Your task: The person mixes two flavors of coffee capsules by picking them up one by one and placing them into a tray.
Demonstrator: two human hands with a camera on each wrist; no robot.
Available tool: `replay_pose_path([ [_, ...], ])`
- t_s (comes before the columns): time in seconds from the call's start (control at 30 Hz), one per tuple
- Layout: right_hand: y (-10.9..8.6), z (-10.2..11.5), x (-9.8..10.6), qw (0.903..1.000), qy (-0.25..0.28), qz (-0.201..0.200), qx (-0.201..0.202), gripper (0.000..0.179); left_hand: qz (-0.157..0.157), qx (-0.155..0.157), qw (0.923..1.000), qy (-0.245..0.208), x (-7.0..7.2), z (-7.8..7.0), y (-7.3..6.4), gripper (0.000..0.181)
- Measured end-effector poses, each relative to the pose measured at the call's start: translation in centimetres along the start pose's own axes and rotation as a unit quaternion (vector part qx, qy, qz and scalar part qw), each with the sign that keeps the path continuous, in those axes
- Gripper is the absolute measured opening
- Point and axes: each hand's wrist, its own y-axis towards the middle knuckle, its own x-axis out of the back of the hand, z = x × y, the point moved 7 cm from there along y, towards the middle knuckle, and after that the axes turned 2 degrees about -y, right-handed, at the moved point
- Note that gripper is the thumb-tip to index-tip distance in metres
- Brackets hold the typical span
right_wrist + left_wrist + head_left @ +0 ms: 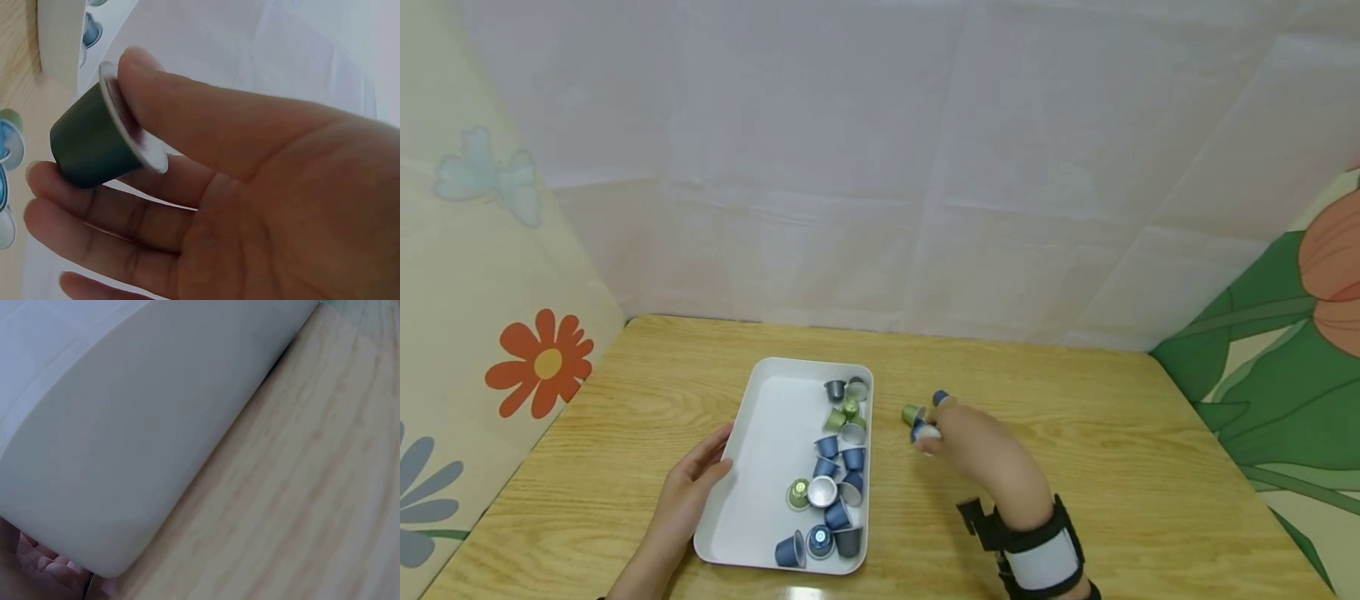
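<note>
My left hand (pixel 688 490) holds the left rim of a white tray (pixel 760 467), the thumb at the rim. In the left wrist view the tray's side wall (pixel 137 425) hides most of that hand; a few curled fingers (pixel 53 565) show at lower left. On the right of the tray, my right hand (pixel 981 446) pinches a dark coffee capsule (pixel 94 140), thumb against its foil lid and fingertips under its body. Close to this hand, a green capsule (pixel 912 414) and a blue capsule (pixel 940 397) are on the table.
Blue, green and dark grey capsules (pixel 853 458) crowd the tray's right half; some lie tipped, others lid-up or upside down. The wooden table (pixel 1112 450) meets a pale cloth backdrop (pixel 880 167) behind. Decorated panels (pixel 542 275) stand at both sides.
</note>
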Motion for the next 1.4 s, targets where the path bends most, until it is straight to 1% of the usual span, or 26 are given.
replay_pose_path([
  [0.1, -0.2, 0.9, -0.2, 0.9997, -0.012, -0.009, 0.019, 0.022, -0.003, -0.004, 1.0, -0.004, 0.0, 0.0, -0.1, 0.049],
  [0.23, -0.3, 1.9, -0.5, 0.999, -0.025, -0.019, 0.033, 0.033, -0.003, -0.003, 1.0, -0.008, 0.0, 0.0, 0.0, 0.049],
  [0.33, -0.4, 2.6, -0.7, 0.9983, -0.029, -0.019, 0.046, 0.037, -0.001, 0.0, 1.0, -0.007, 0.0, 0.0, 0.0, 0.049],
  [0.5, -0.6, 3.7, -1.1, 0.9956, -0.037, -0.031, 0.081, 0.036, 0.0, 0.002, 1.0, -0.004, 0.0, 0.0, 0.0, 0.049],
  [0.67, -1.0, 5.0, -1.4, 0.9902, -0.061, -0.04, 0.119, 0.036, -0.003, 0.001, 1.0, -0.002, 0.0, 0.0, -0.1, 0.049],
  [0.83, -1.7, 6.4, -1.7, 0.9803, -0.093, -0.056, 0.165, 0.034, 0.0, -0.001, 1.0, -0.002, 0.0, 0.0, 0.0, 0.049],
  [1.03, -2.2, 8.1, -2.3, 0.9637, -0.133, -0.079, 0.217, 0.028, 0.003, -0.003, 1.0, -0.001, 0.0, 0.0, 0.1, 0.049],
  [1.13, -2.4, 8.9, -2.8, 0.957, -0.151, -0.076, 0.236, 0.026, 0.003, -0.003, 1.0, -0.002, 0.0, -0.1, 0.0, 0.049],
  [1.23, -2.4, 9.6, -3.5, 0.9528, -0.171, -0.067, 0.242, 0.027, 0.002, 0.001, 1.0, -0.001, 0.0, -0.1, 0.0, 0.049],
  [1.4, -2.8, 10.5, -4.2, 0.9437, -0.189, -0.081, 0.26, 0.024, -0.001, 0.006, 1.0, 0.003, 0.0, 0.0, 0.0, 0.049],
])
